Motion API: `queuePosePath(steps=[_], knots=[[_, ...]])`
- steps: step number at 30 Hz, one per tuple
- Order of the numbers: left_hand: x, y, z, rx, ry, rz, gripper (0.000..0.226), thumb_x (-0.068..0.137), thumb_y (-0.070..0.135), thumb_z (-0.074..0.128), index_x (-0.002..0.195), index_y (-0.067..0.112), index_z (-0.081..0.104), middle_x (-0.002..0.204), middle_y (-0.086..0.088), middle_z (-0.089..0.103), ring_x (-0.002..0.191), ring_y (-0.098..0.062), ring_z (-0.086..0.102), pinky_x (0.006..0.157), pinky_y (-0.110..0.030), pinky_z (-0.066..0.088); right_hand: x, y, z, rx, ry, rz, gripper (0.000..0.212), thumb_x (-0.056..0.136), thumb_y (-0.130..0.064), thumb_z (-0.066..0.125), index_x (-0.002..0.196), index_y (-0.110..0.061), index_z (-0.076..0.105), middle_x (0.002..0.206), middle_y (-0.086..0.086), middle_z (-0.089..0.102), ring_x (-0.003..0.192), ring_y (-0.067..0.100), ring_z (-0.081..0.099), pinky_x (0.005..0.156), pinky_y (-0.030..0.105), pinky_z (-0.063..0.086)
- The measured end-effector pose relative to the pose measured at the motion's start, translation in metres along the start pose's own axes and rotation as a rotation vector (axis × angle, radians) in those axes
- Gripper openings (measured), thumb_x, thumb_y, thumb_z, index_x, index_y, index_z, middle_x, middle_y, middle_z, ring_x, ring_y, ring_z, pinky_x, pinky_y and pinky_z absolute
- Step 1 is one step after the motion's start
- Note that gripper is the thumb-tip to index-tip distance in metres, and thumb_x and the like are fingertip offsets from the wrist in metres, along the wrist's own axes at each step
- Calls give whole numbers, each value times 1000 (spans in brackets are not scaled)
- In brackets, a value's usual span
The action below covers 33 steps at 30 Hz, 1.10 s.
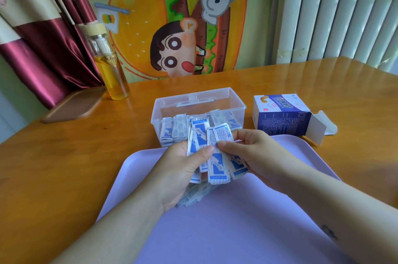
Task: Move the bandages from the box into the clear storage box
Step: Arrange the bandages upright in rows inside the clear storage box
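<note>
Both hands hold a fanned bundle of blue-and-white wrapped bandages (pixel 215 162) above the lilac tray (pixel 247 220). My left hand (pixel 183 175) grips the bundle from the left, thumb on top. My right hand (pixel 252 151) pinches the bandages at the top right between thumb and fingers. Just behind the hands stands the clear storage box (pixel 226 100), open, with several bandages upright inside along its front wall. The blue-and-white cardboard bandage box (pixel 282 115) lies on its side to the right, its flap open toward the right.
A glass bottle of yellow liquid (pixel 109 69) stands at the back left beside a brown wooden lid (pixel 73 106). The orange wooden table (pixel 64 156) surrounds the tray. A cartoon cloth, a red curtain and a radiator are behind.
</note>
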<state>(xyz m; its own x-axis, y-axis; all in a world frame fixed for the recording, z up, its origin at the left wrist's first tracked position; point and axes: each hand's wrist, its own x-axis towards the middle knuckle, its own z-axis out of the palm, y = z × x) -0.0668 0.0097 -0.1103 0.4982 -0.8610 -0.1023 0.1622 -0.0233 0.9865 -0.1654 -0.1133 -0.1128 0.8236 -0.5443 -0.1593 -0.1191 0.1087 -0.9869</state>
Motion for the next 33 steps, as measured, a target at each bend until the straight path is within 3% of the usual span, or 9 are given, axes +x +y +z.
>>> queuePosePath(steps=[13, 16, 22, 28, 31, 33], knots=[[2, 0, -4, -14, 16, -20, 19, 88, 6, 58, 105, 11, 66, 97, -9, 74, 88, -23, 71, 72, -31, 59, -4, -2, 1, -20, -3, -34, 13, 84, -13, 67, 90, -3, 62, 89, 13, 74, 84, 28, 71, 82, 45, 56], [2, 0, -6, -6, 18, 4, 20, 86, 6, 61, 103, 14, 66, 97, -7, 74, 88, -21, 71, 70, -29, 59, -3, -2, 0, -14, 9, -33, 22, 83, -13, 68, 96, 4, 61, 92, 12, 74, 86, 28, 71, 86, 48, 54], [1, 0, -5, -5, -52, -6, 31, 81, 15, 62, 112, 17, 62, 103, -7, 73, 94, -22, 70, 77, -33, 59, -3, -3, -2, -10, -34, -22, 17, 85, -10, 65, 97, 3, 65, 96, 15, 73, 91, 30, 70, 87, 45, 54], [-4, 1, 1, -30, -154, -71, 26, 95, 19, 46, 118, 22, 57, 108, -7, 71, 99, -21, 69, 80, -31, 58, -3, -1, -1, 31, -88, -3, 5, 84, -9, 66, 83, -4, 67, 91, 17, 72, 88, 30, 69, 81, 39, 54], [-2, 1, 1, -112, -131, -109, 25, 99, 22, 40, 114, 25, 59, 106, -6, 72, 98, -22, 69, 79, -34, 58, -1, -2, -5, 30, -39, -26, 15, 84, -9, 65, 93, 3, 68, 94, 18, 72, 93, 33, 68, 85, 40, 55], [-2, 1, 1, -148, -122, -128, 27, 100, 21, 38, 118, 27, 57, 108, -5, 72, 101, -24, 68, 79, -36, 56, -1, -3, -6, 48, 15, -49, 17, 85, -11, 65, 94, 3, 66, 92, 17, 73, 89, 31, 70, 78, 35, 56]])
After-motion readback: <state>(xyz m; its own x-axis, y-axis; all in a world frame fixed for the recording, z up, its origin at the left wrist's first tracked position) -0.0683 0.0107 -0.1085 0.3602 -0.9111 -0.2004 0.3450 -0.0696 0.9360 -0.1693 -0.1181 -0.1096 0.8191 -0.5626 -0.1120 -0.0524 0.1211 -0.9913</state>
